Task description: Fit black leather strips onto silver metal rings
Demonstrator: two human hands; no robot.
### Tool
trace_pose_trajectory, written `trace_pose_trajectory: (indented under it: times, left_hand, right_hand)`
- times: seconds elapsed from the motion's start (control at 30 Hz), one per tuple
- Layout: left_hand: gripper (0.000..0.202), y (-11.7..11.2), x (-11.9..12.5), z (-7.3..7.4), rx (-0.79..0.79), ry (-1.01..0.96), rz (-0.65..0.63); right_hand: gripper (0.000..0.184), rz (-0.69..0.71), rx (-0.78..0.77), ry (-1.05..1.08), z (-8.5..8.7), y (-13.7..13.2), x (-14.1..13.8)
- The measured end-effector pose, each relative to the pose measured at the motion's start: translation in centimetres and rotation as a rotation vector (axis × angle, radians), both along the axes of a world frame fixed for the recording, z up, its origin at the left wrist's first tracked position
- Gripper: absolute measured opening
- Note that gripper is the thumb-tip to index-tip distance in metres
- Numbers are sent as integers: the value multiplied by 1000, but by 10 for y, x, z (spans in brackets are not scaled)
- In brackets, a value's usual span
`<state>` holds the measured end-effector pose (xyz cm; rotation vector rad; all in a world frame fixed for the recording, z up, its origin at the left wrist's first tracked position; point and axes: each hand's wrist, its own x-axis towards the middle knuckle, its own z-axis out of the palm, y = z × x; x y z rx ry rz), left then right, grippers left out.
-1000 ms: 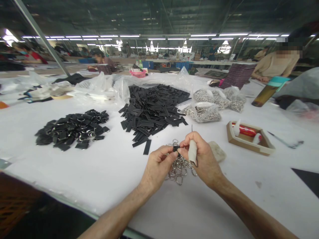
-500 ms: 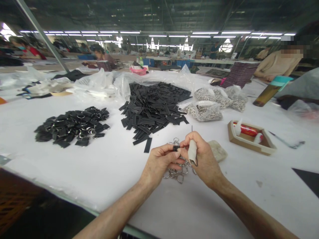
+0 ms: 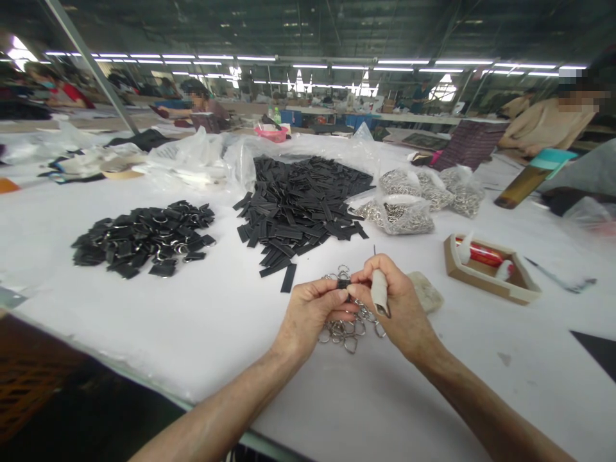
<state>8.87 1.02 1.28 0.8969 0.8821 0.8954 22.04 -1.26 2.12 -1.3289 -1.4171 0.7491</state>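
My left hand [image 3: 305, 317] pinches a small black strip [image 3: 343, 283] between thumb and fingers. A metal ring seems to sit at the strip's far edge, though fingers partly cover it. From the other side, the thumb and fingertips of my right hand [image 3: 402, 314] press on the same strip. That hand also grips a thin-tipped tool [image 3: 379, 290] with a pale wrapped handle, its tip pointing up and away. Under both hands lie loose metal D-rings [image 3: 350, 344]. Beyond them spreads a large heap of black strips [image 3: 308, 205].
At left is a pile of black tabs with rings [image 3: 139, 240]. Bags of metal rings [image 3: 409, 218] lie behind my right hand, a pale block [image 3: 426, 292] beside it. Farther right are a cardboard tray [image 3: 513, 292] with a red tube and a bottle [image 3: 527, 183]. Co-workers sit beyond.
The view has shifted slightly, moving the scene a little to the right. In my fingers the black strip has turned, and both thumbs now press close together on it. Both hands keep their hold.
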Motion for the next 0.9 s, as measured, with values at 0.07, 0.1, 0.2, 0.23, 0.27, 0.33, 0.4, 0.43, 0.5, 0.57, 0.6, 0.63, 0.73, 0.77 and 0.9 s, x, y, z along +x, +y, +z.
trace_pose_trajectory:
  times: [0.07, 0.1, 0.2, 0.23, 0.27, 0.33, 0.4, 0.43, 0.5, 0.57, 0.6, 0.63, 0.73, 0.77, 0.9]
  left_hand:
    - [14, 0, 0, 0, -3, -5, 7]
    - [14, 0, 0, 0, -4, -7, 8]
    - [15, 0, 0, 0, -5, -7, 8]
    - [15, 1, 0, -1, -4, -8, 6]
    - [14, 1, 0, -1, -1, -10, 4]
    - [13, 1, 0, -1, 6, -16, -2]
    - [13, 1, -1, -2, 13, -14, -2]
    - [13, 1, -1, -2, 15, -11, -2]
    - [13, 1, -1, -2, 16, -6, 1]
    - [15, 1, 0, -3, 11, -4, 5]
    - [15, 1, 0, -3, 9, -4, 7]
    - [16, 1, 0, -3, 6, -4, 8]
    - [17, 2, 1, -4, 3, -4, 12]
    - [18, 2, 1, -4, 2, -5, 16]
    - [19, 3, 0, -4, -23, -16, 12]
  right_hand:
    - [12, 6, -8, 6, 1, -1, 0]
    - [12, 9, -13, 10, 2, -1, 0]
    - [12, 21, -24, 35, 2, -2, 0]
    - [12, 24, -24, 40, 1, -2, 0]
    - [12, 24, -22, 39, 1, -2, 0]
    - [12, 23, -11, 31, 0, -1, -1]
    - [14, 23, 2, 16, -1, -1, -2]
    - [14, 23, 10, 12, -1, -1, -2]
    - [14, 23, 19, 14, -2, -1, -3]
    - [14, 22, 23, 27, -4, -1, -3]
    - [14, 20, 24, 32, -5, -1, -3]
    - [15, 19, 26, 36, -5, -1, -3]
    - [17, 18, 42, 43, -7, 0, -2]
    - [17, 18, 47, 42, -8, 0, -2]
    - [16, 17, 46, 47, -9, -1, -3]
